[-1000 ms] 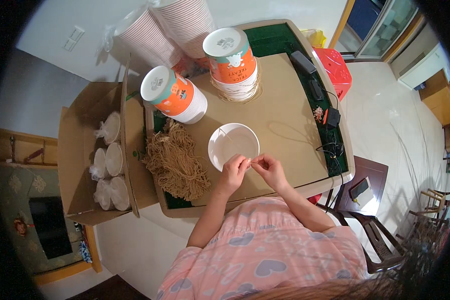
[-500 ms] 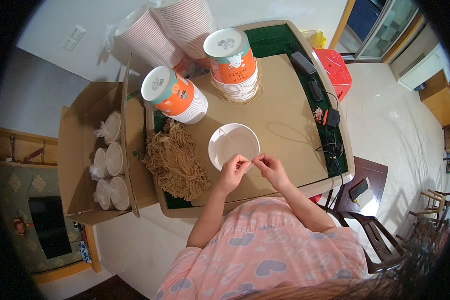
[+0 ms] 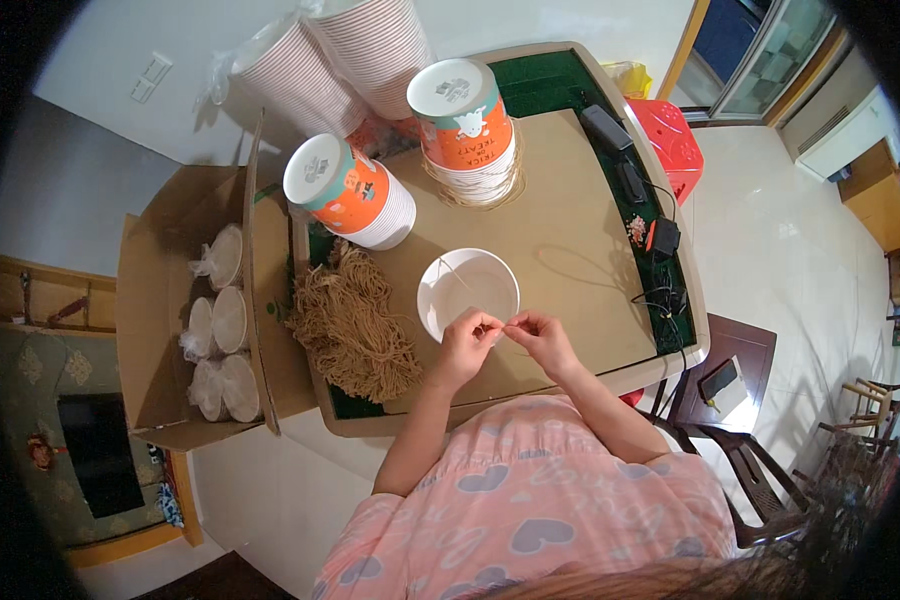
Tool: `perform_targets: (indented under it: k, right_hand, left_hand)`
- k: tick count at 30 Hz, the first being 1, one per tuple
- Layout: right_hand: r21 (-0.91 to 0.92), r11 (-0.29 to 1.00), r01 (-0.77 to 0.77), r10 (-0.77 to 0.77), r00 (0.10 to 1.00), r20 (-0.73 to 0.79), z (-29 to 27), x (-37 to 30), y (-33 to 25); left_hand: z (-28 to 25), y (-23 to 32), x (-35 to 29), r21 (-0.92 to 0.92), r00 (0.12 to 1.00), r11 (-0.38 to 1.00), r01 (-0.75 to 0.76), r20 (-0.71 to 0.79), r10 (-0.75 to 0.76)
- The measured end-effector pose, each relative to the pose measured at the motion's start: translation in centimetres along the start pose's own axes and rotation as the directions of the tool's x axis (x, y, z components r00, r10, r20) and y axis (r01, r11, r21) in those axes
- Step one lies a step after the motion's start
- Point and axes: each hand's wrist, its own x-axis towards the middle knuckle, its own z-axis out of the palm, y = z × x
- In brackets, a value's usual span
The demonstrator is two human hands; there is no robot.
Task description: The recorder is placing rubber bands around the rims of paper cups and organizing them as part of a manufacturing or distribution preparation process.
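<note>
A white paper bucket (image 3: 432, 305) stands mouth up in front of me. A thin tan string (image 3: 454, 270) shows across its inside. At the near right of its rim, my left hand (image 3: 466, 345) and my right hand (image 3: 544, 345) meet fingertip to fingertip. Both are closed in a pinch on the string, of which only a fine bit shows between the fingers. To the left lies a thick bundle of tan strings (image 3: 355, 325).
Upside-down stacks of orange and green printed buckets stand behind, one stack (image 3: 370, 200) left and a string-wrapped one (image 3: 467, 145) right. A cardboard box (image 3: 155, 300) holds wrapped white cups. Black adapters and cables (image 3: 660, 240) line the table's right edge, beyond which sits a red stool (image 3: 670, 145).
Both hands stay at the bucket's near rim, with only slight finger movement. The bucket and the string bundle have not visibly moved.
</note>
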Motion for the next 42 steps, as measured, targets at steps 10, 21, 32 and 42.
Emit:
perform_targets:
  k: [10,21,32,42]
  right_hand:
    - [0.081,0.997,-0.003,0.016,0.987,-0.157,-0.8,0.8,3.6]
    - [-0.149,0.95,0.274,-0.294,0.947,-0.13,1.3,1.2,1.9]
    - [-0.158,0.957,0.243,-0.258,0.963,-0.081,1.1,1.2,1.2]
    - [-0.281,0.898,0.337,-0.367,0.929,-0.058,2.0,0.4,0.3]
  left_hand:
    - [1.5,-2.5,-0.6,0.382,0.98,0.912,-0.147,-0.069,0.187]
    - [-0.7,-1.6,-0.2,0.05,0.998,0.997,0.054,-0.033,-0.052]
    - [-1.5,-1.4,-0.1,-0.209,0.997,0.976,0.066,0.056,-0.055]
    - [-1.8,-0.3,0.3,-0.246,0.975,0.953,0.176,0.175,-0.135]
